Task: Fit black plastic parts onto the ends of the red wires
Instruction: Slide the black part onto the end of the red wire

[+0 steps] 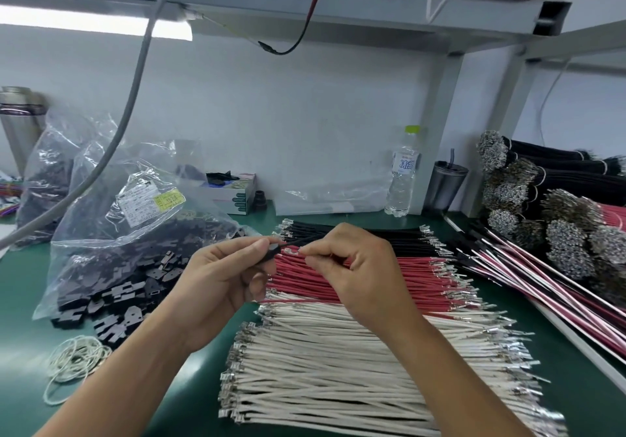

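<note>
A black plastic part point(271, 255) is pinched in the curled fingers of the left hand point(223, 274), while at its 3 o'clock a metal wire terminal point(290, 251) is pinched by the right hand point(359, 267), above the red wires point(372, 277) on the green table point(27, 318).

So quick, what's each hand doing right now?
Left hand: pinches a black plastic part.
Right hand: pinches a wire's metal terminal just beside that part.
</note>
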